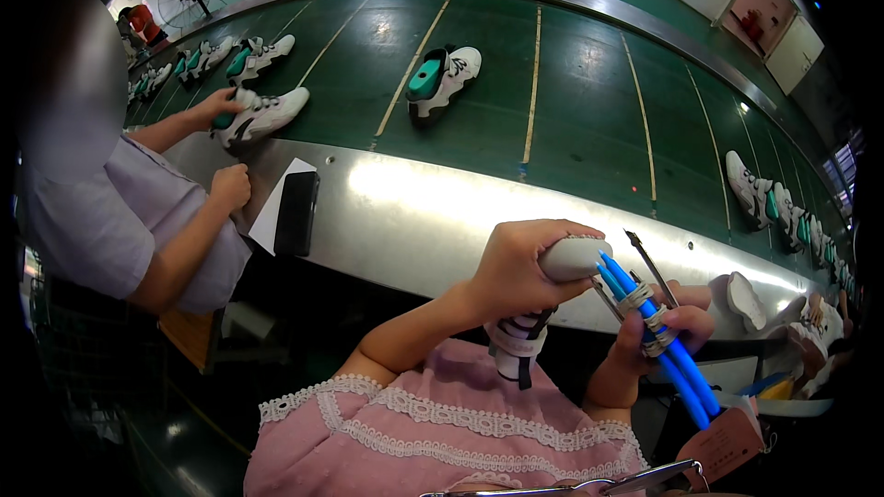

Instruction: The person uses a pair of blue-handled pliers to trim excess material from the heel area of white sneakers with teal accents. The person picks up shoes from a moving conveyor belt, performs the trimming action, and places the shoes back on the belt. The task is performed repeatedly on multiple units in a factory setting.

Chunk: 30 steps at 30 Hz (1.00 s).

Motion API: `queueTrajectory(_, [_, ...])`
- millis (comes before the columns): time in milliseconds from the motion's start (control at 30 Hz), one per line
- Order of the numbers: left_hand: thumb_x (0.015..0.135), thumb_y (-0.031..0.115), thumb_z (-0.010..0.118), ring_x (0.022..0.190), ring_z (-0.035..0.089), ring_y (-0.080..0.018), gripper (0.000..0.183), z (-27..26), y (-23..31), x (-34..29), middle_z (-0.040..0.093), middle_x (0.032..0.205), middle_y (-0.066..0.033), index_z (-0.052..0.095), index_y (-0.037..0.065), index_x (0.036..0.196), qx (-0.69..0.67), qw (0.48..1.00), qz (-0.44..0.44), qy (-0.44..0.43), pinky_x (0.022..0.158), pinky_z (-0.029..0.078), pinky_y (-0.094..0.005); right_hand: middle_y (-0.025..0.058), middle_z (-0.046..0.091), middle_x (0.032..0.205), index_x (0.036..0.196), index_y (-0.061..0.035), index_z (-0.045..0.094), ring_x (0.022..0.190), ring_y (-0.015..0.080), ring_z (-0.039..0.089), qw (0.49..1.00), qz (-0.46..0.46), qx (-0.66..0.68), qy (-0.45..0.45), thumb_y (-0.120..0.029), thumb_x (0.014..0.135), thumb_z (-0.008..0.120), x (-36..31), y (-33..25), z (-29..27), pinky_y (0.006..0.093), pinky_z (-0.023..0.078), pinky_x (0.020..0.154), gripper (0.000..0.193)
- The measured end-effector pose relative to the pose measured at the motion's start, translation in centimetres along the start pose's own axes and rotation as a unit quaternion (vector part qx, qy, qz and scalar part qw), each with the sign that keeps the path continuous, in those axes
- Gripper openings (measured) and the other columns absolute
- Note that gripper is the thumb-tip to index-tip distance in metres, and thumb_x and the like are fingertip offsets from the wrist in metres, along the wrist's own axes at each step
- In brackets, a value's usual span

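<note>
Small print covers a pink tag (723, 451) between four and five o'clock, too fine to read; so is the red lettering on the wall at eleven. At twelve, a white shoe (460, 69) on the green belt (585, 83) contains a green insert (425, 81). The left hand (525, 262), toward four, has its fingers closed around a pale-ended shoe (573, 260). At four o'clock the right hand's (677, 322) fingers grip banded blue pens (686, 377) and a slim metal tool (651, 267), pen tips beside that pale end. At nine, a black phone (296, 214) lies on the steel worktop (414, 198).
</note>
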<state>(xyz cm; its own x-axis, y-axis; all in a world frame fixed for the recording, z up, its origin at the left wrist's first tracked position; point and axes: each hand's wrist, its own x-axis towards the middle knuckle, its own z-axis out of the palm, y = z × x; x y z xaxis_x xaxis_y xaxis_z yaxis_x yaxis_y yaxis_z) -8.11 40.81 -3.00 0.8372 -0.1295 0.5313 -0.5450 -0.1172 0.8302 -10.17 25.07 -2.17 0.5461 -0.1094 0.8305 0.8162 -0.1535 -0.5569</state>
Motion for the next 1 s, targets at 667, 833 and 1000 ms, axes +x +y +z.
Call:
queueTrajectory(667, [0.058, 0.055, 0.072, 0.12, 0.04, -0.0318, 0.08, -9.6, -19.9, 4.6, 0.048, 0.124, -0.0166, 0.055, -0.005, 0.109, 0.36, 0.909, -0.207, -0.035, 0.099, 0.03, -0.0437, 0.0031, 0.042, 0.079, 0.082, -0.0056, 0.045, 0.07, 0.0086, 0.041, 0.903, 0.365, 0.225, 0.042, -0.022, 0.085, 0.048, -5.6, 4.4, -3.5, 0.0207, 0.034, 0.067, 0.017])
queueTrajectory(833, [0.061, 0.055, 0.071, 0.125, 0.031, -0.0379, 0.064, -7.5, -21.0, 0.9, 0.044, 0.13, -0.019, 0.065, 0.0, 0.094, 0.374, 0.902, -0.204, -0.067, 0.105, 0.019, -0.042, 0.0017, 0.045, 0.076, 0.08, -0.0061, 0.047, 0.07, 0.0065, 0.042, 0.869, 0.446, 0.213, -0.005, -0.023, 0.087, 0.046, -6.1, 4.3, -2.7, 0.0206, 0.034, 0.065, 0.018])
queueTrajectory(1000, [0.073, 0.053, 0.062, 0.129, 0.024, -0.0337, 0.073, -6.5, -16.8, -1.6, 0.029, 0.137, -0.0204, 0.046, -0.001, 0.12, 0.163, 0.966, -0.183, 0.077, 0.105, 0.02, -0.0456, 0.0021, 0.045, 0.076, 0.081, -0.0072, 0.045, 0.07, 0.0079, 0.042, 0.86, 0.461, 0.219, -0.028, -0.033, 0.092, 0.04, -5.9, 5.2, -2.7, 0.0214, 0.036, 0.064, 0.028])
